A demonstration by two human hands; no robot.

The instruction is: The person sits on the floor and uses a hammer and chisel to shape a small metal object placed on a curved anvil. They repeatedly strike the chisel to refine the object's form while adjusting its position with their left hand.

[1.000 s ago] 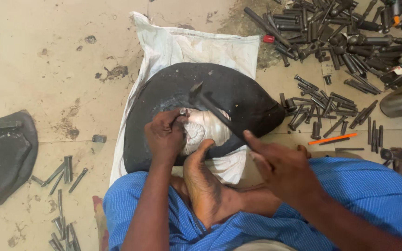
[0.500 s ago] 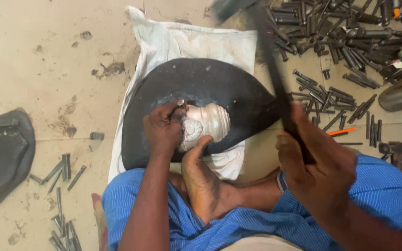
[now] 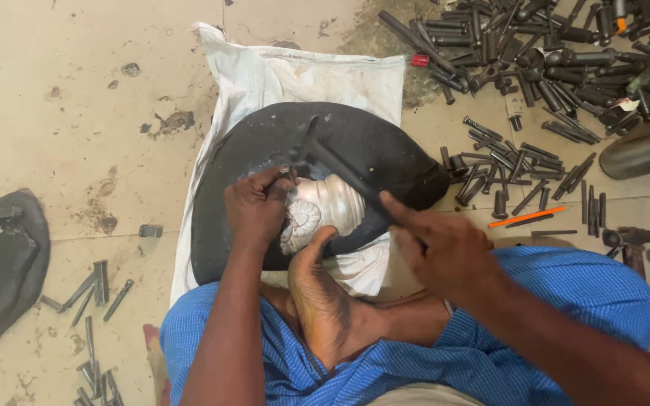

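Hammering tools fill the scene: the right hand (image 3: pixel 445 252) is wrapped tight round the handle of a dark long-handled metal hammer (image 3: pixel 340 169), whose head lies over the left hand (image 3: pixel 256 207). That hand is closed on a small dark punch, almost wholly hidden by the fingers, set against a shiny embossed silver metal piece (image 3: pixel 323 212). The piece rests on a black rounded pitch mound (image 3: pixel 355 146) over a white cloth sack (image 3: pixel 295 75), pinned by a bare foot (image 3: pixel 325 301) that covers its near edge.
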